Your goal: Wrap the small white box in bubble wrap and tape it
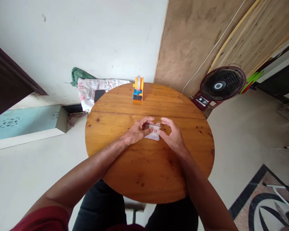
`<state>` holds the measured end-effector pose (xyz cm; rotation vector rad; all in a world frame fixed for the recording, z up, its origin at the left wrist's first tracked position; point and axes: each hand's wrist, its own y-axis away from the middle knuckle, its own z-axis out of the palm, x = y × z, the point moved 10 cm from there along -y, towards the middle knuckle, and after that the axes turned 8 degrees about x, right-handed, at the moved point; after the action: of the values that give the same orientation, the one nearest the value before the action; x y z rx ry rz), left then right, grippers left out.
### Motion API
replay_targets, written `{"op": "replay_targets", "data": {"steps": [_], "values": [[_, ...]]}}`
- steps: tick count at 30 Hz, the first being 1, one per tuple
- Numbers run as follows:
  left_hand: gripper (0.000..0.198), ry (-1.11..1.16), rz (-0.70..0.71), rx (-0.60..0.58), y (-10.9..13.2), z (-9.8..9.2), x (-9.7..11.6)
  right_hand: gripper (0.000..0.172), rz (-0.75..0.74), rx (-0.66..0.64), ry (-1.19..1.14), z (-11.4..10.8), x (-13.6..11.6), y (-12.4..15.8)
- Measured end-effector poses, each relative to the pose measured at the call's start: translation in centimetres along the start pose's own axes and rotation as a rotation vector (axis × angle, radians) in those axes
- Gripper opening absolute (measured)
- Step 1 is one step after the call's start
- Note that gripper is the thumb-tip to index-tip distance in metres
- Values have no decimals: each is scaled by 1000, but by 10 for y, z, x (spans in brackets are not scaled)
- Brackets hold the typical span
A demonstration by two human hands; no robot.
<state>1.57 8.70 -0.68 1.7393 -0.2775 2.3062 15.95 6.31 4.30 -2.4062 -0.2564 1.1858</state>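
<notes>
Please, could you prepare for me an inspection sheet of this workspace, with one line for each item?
Surface: round wooden table, with dark knots and a seam across it.
Job's things: clear plastic piece between the hands; orange-and-blue tape dispenser standing near the far edge.
Clutter: printed white sack and green bag beyond the table, at the wall.
Hands: left hand and right hand both at the plastic piece; firmness of grip cannot be told.
Cables: white cable down the brown panel.
Surroundings: fan-like appliance beyond the table, to the right.
</notes>
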Motion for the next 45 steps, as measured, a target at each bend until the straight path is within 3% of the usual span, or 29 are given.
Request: {"op": "replay_targets", "data": {"steps": [5,9,19,27,36,45], "values": [[59,8,-2,4,2,2,2,34,28,17,-24,5,3,-7],[58,-14,13,1,1,3,3,13,-85,31,-37,3,-17,-12],[73,12,83,-14,3,5,7,16,-156,-8,110,8,-39,-27],[73,15,101,-22,-2,4,0,19,-161,-31,132,10,-40,-6],[48,-90,74,3,-7,1,-9,25,-317,-27,301,12,-46,12],[43,-48,42,-11,-8,-1,-12,25,-431,-64,327,7,-54,24]]}}
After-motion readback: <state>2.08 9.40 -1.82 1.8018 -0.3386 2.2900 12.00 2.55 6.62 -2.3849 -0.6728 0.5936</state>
